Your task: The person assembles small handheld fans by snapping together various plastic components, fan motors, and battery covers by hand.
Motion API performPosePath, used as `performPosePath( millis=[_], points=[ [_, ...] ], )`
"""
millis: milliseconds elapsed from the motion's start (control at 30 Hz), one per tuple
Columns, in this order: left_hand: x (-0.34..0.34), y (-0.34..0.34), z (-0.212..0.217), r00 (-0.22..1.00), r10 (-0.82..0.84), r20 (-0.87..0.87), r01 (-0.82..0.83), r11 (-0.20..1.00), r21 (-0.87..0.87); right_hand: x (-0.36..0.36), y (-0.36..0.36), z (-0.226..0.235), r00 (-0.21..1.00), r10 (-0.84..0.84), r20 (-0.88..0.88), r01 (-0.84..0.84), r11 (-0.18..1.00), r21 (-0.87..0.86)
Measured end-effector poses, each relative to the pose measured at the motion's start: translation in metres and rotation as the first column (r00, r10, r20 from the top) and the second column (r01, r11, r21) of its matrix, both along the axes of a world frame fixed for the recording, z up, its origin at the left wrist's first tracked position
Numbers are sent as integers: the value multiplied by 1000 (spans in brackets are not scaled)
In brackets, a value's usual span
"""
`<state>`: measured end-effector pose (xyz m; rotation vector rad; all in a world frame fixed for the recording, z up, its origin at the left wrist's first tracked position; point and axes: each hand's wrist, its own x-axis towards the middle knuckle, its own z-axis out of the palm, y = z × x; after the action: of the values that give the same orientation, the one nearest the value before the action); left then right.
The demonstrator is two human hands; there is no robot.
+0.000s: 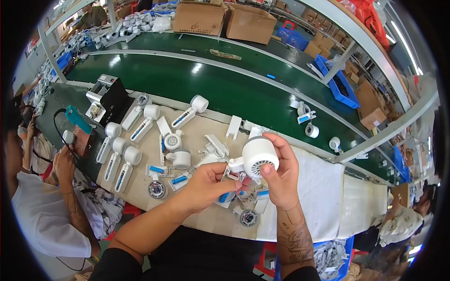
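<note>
A white handheld fan (257, 153) with a round, vented head is held between my two hands above the worktable. My right hand (284, 175) grips the head, its thumb on the slotted grille and its fingers behind. My left hand (206, 185) is closed on the fan's neck and handle end, where small parts show; the fingers partly hide that end. Below the hands lie opened fan handles with a blue battery cell (227, 196) and a round fan head (248, 217) showing its inside. Left of my left hand are more open handles and another fan head (157, 189).
Assembled-looking fans (128, 168) lie in rows at the left of the table (300, 220). Beyond runs a green conveyor (154, 72) carrying several fan parts. A black-and-white device (110, 98) and a teal tool (78, 119) are near a co-worker (51, 210). Cartons (199, 18) stand behind.
</note>
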<state>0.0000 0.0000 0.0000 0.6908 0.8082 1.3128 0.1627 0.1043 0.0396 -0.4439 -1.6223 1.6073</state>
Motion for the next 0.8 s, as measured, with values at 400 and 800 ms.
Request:
performPosePath(
  millis=[400,800],
  points=[
    [10,-6,11,992,109,-61,-111,993,-34,15,-2,10,999,-5,-37,5,1000,-10],
    [7,-16,15,974,-99,-203,98,995,-15,10,25,31,850,405,335,-324,906,-273]
  ],
)
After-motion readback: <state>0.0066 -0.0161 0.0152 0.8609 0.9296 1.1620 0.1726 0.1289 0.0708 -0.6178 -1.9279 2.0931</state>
